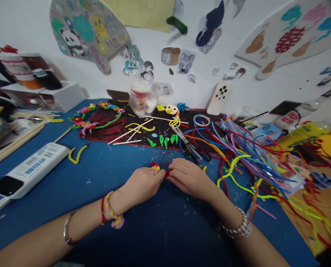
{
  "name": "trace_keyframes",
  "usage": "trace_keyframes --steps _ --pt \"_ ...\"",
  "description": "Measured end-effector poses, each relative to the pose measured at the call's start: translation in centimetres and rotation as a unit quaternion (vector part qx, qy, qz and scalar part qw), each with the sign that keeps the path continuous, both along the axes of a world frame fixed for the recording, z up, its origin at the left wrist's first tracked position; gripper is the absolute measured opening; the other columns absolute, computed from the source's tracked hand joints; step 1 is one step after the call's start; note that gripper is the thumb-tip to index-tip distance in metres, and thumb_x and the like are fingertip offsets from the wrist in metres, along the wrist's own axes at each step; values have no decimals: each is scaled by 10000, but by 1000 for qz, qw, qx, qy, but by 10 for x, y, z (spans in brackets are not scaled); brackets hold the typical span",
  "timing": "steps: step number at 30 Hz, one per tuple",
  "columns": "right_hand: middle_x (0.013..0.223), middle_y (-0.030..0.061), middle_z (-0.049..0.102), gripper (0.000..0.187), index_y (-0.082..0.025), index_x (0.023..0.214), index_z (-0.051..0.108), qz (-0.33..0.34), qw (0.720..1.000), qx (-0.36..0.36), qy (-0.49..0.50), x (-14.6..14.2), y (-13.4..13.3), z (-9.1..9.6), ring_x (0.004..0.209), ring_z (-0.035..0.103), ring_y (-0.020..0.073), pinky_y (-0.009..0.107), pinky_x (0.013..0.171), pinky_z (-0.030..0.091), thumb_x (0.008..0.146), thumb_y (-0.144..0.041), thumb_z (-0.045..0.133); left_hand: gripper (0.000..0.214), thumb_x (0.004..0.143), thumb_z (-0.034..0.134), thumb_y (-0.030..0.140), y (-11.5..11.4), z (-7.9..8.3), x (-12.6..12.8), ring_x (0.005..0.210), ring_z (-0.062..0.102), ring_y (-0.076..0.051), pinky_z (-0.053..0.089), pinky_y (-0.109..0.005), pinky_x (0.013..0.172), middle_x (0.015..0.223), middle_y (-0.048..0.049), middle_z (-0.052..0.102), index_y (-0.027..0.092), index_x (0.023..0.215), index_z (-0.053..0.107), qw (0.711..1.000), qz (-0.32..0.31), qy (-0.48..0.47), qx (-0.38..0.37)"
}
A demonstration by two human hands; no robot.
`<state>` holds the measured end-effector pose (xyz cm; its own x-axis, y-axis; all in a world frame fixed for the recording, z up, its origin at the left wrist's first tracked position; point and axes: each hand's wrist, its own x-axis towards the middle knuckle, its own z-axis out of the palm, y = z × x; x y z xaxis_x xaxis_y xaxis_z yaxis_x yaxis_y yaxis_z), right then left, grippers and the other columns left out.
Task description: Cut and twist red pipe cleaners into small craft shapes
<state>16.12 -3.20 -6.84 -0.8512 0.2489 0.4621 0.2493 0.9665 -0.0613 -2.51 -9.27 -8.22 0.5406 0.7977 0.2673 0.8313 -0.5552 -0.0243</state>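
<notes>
Over the blue tabletop [79,200], both hands meet near the middle with fingers pinched together. My left hand [141,181] and my right hand [190,177] hold the two ends of a short red pipe cleaner piece [167,173], mostly hidden by the fingers. A small yellow and red fuzzy ornament [155,168] shows at my left fingers; whether it is worn or held I cannot tell. Just beyond my right hand lie black-handled scissors [190,144], blades pointing away. Several twisted green pieces [165,140] rest on the dark mat [101,128] ahead of the hands.
Loose pipe cleaners [251,163] in many colours spread over the right side. A white power bank [32,170] lies at left beside a bent yellow pipe cleaner [78,155]. Behind are a colourful flower garland [97,107], wooden sticks [130,131], a bagged cup [143,98] and a leaning phone [219,98].
</notes>
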Motion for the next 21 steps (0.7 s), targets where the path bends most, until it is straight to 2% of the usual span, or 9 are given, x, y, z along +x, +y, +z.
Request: trace_keyframes --steps 11,15,18,21 --pt "793 74 637 136 -110 810 618 25 998 48 34 5 0 5 817 566 168 359 876 486 860 -134 494 197 898 335 208 -2 7 2 518 535 -152 385 -263 483 606 -5 545 176 775 485 998 24 -11 -49" --pt "810 76 638 133 -107 822 623 26 998 39 31 5 -1 3 828 569 173 366 883 483 858 -127 496 176 881 346 172 -1 8 3 629 555 -173 441 -288 579 695 -32 566 164 808 505 997 15 -31 -69" --pt "830 78 638 154 -112 862 622 29 999 34 25 4 -2 1 854 569 177 369 877 484 871 -124 469 215 859 353 127 -1 4 5 791 565 -200 468 -329 717 875 -84 591 125 1015 500 997 2 -50 -60" --pt "832 85 636 160 -101 893 620 36 999 36 19 3 -3 -1 895 563 186 359 882 477 873 -117 462 400 841 352 100 -2 -2 6 838 568 -210 476 -351 757 981 -126 584 80 1241 356 998 -1 -51 -41"
